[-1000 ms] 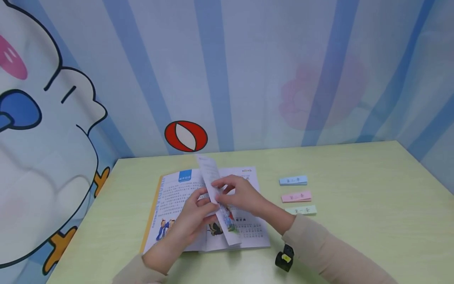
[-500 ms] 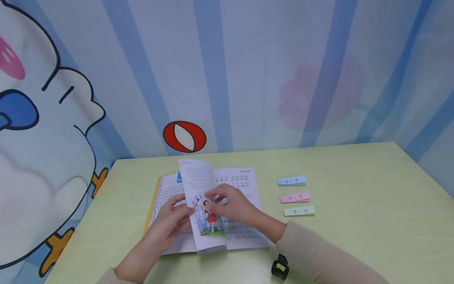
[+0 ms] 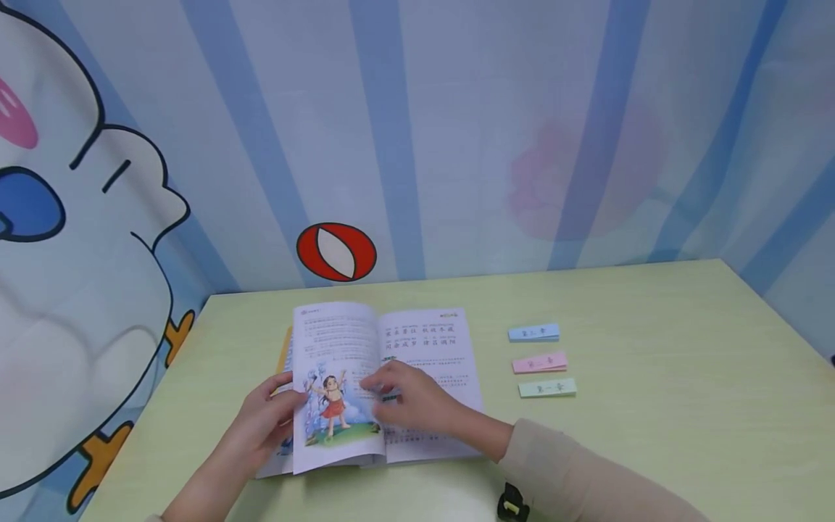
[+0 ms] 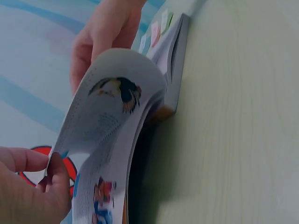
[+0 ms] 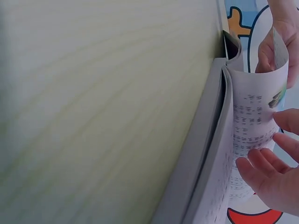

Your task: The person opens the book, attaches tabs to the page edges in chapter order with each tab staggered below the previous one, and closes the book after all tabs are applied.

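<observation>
One pale table (image 3: pixel 665 348) bore a spread book (image 3: pixel 433 333) left of its middle; the turn of one arched leaf (image 3: pixel 326 341) looked mostly done, laying it flat remaining. The pages' long axis ran near to far, tops farthest. The left hand (image 3: pixel 261 415) pinched the leaf's outer edge; the right hand (image 3: pixel 417 400) had relaxed fingers, gripping nothing. Three paper slips (image 3: pixel 540 362) lay apart, rightward, seemingly unused.

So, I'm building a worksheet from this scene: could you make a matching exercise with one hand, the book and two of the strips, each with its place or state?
1. Left hand
2. Book
3. Blue strip
4. Green strip

A. Lowest of the three strips in the head view
B. Pinching a page
C. Lying open
D. Topmost of the three strips in the head view

Pairs: 1-B, 2-C, 3-D, 4-A
</observation>
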`<act>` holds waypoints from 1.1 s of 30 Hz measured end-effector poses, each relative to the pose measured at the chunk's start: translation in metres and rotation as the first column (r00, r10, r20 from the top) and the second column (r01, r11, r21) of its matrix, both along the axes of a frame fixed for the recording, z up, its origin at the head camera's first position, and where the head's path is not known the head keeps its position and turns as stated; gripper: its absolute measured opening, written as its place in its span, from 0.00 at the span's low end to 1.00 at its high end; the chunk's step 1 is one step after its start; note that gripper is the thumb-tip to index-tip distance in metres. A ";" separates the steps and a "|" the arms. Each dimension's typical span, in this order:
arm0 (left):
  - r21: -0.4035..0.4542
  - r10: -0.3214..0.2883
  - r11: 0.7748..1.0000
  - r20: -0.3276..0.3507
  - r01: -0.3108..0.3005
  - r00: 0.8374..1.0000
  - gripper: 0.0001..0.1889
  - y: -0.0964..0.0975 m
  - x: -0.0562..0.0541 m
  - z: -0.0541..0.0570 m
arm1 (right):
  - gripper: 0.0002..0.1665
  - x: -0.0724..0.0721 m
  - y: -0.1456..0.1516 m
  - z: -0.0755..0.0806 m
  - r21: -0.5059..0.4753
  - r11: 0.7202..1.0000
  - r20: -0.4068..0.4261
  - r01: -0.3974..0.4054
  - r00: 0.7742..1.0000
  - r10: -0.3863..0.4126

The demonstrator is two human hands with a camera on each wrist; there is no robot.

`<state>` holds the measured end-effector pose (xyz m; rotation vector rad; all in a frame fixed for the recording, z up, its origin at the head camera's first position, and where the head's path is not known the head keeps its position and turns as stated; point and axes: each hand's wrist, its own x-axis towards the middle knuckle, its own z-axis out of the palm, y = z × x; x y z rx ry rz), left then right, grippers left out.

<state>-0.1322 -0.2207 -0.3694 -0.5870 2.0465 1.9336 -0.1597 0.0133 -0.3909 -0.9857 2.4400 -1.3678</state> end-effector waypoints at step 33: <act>-0.543 -0.182 0.833 -0.086 0.107 0.980 0.26 -0.044 -0.021 -0.036 | 0.20 0.017 -0.002 -0.009 0.408 0.874 -0.283 -0.265 0.873 0.397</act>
